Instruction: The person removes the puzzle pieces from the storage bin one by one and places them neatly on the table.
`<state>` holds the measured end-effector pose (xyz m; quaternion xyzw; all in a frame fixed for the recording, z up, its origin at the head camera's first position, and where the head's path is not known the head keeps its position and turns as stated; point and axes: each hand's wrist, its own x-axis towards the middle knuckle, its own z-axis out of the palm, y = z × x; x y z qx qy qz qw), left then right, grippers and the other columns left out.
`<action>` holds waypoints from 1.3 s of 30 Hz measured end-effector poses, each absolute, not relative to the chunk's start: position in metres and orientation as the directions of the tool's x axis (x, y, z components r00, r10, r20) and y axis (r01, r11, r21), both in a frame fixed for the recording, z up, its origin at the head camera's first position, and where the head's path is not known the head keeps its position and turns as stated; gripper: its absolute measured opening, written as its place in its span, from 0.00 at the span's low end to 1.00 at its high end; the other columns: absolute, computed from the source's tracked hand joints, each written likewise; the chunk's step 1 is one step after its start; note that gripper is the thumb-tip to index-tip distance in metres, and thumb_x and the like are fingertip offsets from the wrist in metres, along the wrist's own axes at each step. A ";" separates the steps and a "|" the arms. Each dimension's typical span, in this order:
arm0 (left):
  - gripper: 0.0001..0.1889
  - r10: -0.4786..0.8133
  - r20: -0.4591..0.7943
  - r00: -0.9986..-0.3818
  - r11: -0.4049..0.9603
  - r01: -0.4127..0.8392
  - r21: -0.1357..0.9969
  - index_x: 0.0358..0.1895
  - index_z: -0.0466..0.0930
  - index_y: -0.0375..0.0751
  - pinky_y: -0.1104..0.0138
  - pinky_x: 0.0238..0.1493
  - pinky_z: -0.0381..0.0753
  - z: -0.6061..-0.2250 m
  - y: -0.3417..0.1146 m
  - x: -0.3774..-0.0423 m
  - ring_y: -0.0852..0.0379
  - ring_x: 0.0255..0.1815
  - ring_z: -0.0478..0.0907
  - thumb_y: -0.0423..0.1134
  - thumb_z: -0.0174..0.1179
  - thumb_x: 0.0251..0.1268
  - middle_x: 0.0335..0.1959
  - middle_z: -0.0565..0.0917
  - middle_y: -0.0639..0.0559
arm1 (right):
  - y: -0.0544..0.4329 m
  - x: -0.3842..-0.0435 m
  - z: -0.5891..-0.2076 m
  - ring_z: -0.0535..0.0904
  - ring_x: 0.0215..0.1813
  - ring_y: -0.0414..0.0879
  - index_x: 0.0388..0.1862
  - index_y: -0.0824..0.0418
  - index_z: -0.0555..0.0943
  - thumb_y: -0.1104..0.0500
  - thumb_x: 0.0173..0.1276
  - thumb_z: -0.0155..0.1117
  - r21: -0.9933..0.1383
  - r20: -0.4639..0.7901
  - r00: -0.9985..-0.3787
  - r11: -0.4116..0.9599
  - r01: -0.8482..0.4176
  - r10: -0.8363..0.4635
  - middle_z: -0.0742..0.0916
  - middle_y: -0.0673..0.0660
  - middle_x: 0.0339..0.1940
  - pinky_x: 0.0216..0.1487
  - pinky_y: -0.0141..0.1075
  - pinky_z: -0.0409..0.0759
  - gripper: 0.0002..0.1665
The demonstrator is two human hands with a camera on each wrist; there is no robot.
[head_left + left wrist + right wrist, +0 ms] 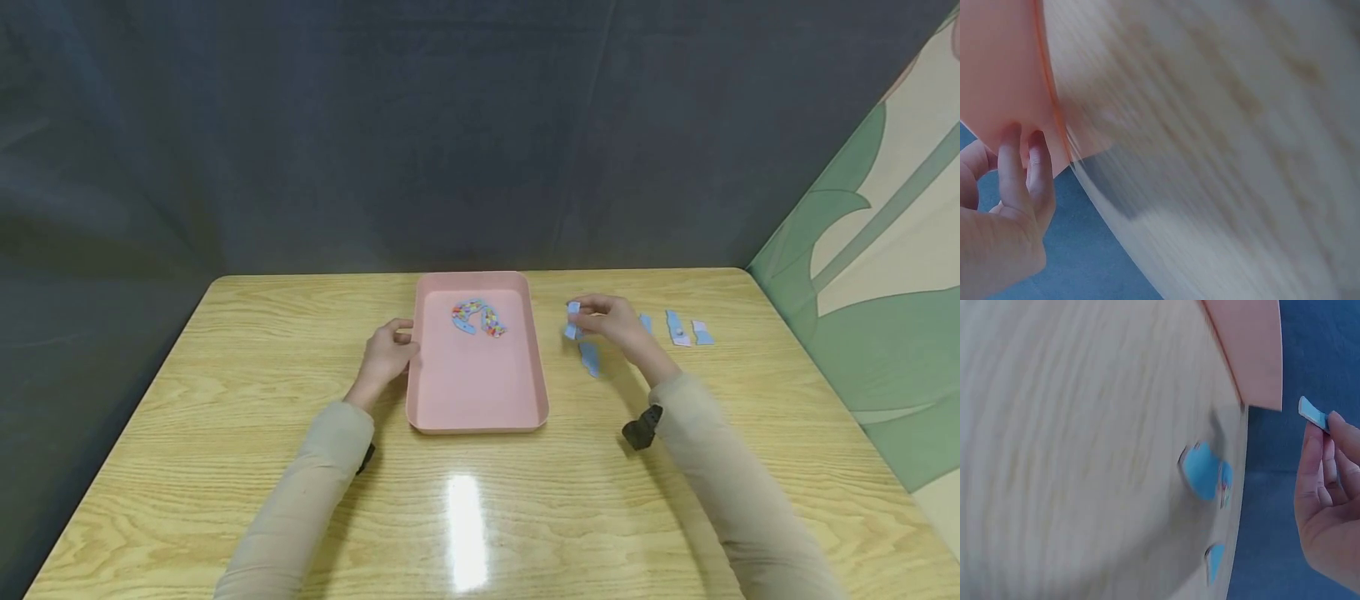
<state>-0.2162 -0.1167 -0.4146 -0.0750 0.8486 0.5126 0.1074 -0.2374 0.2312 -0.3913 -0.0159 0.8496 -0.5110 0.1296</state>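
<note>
My right hand [611, 321] pinches a small light-blue puzzle piece [573, 320] between thumb and fingertips, held up to the right of the pink tray [477, 400]. In the right wrist view the held piece [1314, 414] sticks out past the fingertips, above the table. Another blue piece [589, 359] lies on the table just below that hand. At the tray's left side, my left hand [386, 354] holds the wall, thumb at the rim and fingers against the outside [1019, 169]. Inside the tray's upper half, blue and multicoloured pieces [465, 326] form a broken curve.
Farther right on the wooden table [225, 400] lie more loose pieces, among them a blue one with a pale end [677, 327] and a blue-and-lilac one [702, 332]. A dark cloth [420, 142] hangs behind the table. A patterned wall covering [892, 275] rises on the right.
</note>
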 end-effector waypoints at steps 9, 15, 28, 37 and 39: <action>0.26 -0.017 -0.269 -0.963 0.461 -0.246 0.852 0.68 0.66 0.37 0.66 0.38 0.87 -0.413 -0.115 -0.215 0.44 0.46 0.83 0.29 0.50 0.64 0.56 0.78 0.33 | 0.256 -0.227 -0.400 0.80 0.34 0.29 0.65 0.73 0.65 0.58 0.69 0.60 -0.897 -0.211 -0.969 0.419 0.141 -0.125 0.82 0.39 0.31 0.47 0.30 0.85 0.31; 0.26 -0.014 -0.272 -0.962 0.465 -0.247 0.850 0.68 0.65 0.37 0.65 0.40 0.87 -0.413 -0.116 -0.215 0.41 0.49 0.82 0.30 0.50 0.65 0.57 0.77 0.34 | 0.266 -0.222 -0.404 0.80 0.36 0.30 0.63 0.73 0.65 0.60 0.70 0.58 -0.870 -0.249 -0.962 0.461 0.172 -0.109 0.82 0.49 0.39 0.48 0.29 0.84 0.28; 0.27 -0.013 -0.270 -0.963 0.457 -0.245 0.855 0.68 0.65 0.37 0.66 0.38 0.87 -0.413 -0.116 -0.216 0.43 0.46 0.82 0.29 0.50 0.64 0.57 0.77 0.33 | 0.283 -0.216 -0.412 0.79 0.36 0.29 0.65 0.76 0.64 0.63 0.72 0.55 -0.817 -0.341 -0.930 0.533 0.220 -0.138 0.81 0.68 0.52 0.44 0.26 0.84 0.27; 0.26 -0.020 -0.272 -0.962 0.466 -0.249 0.849 0.68 0.66 0.38 0.67 0.37 0.86 -0.414 -0.116 -0.216 0.48 0.42 0.81 0.30 0.50 0.64 0.57 0.77 0.34 | 0.294 -0.214 -0.414 0.78 0.36 0.29 0.65 0.78 0.63 0.66 0.72 0.52 -0.804 -0.372 -0.915 0.548 0.231 -0.159 0.82 0.58 0.46 0.43 0.25 0.84 0.26; 0.26 -0.019 -0.274 -0.962 0.468 -0.250 0.848 0.68 0.65 0.38 0.67 0.37 0.87 -0.413 -0.116 -0.216 0.47 0.43 0.82 0.30 0.50 0.65 0.57 0.77 0.34 | 0.297 -0.213 -0.415 0.77 0.36 0.29 0.65 0.78 0.64 0.66 0.72 0.52 -0.805 -0.375 -0.914 0.544 0.236 -0.158 0.82 0.55 0.44 0.43 0.25 0.83 0.26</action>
